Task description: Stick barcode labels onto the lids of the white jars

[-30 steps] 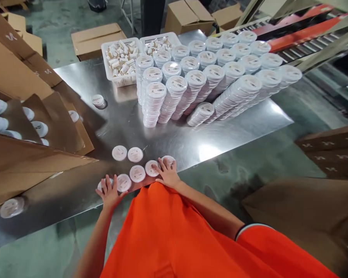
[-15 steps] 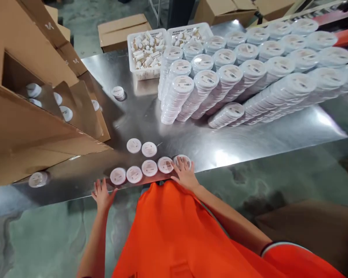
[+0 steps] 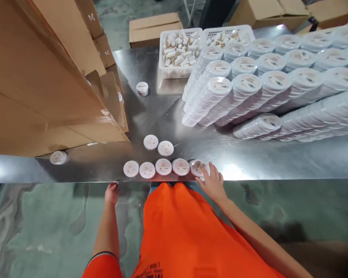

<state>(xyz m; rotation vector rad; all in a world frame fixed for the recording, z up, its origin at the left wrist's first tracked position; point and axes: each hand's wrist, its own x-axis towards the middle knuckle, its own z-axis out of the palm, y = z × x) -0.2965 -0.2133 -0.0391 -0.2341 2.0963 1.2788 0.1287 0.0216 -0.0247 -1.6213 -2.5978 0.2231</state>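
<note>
My right hand is at the right end of the front row, its fingers spread and touching the last round white-lidded jar. More labelled jars stand to its left, among them a middle one and the leftmost one. Just behind them are two more, one jar beside another. My left hand is at the table's front edge, left of the row, with its fingers curled together. Whatever its fingertips may hold is too small to make out.
The metal table carries a large open cardboard box at left. Tall stacks of lidded containers fill the right. Behind are white baskets of small white-and-gold pieces. Single jars stand near the box.
My left hand has gone from spread fingers to curled ones at the table edge. My right hand's fingers have shifted partly off the last jar's lid, towards the right. The view has turned.
</note>
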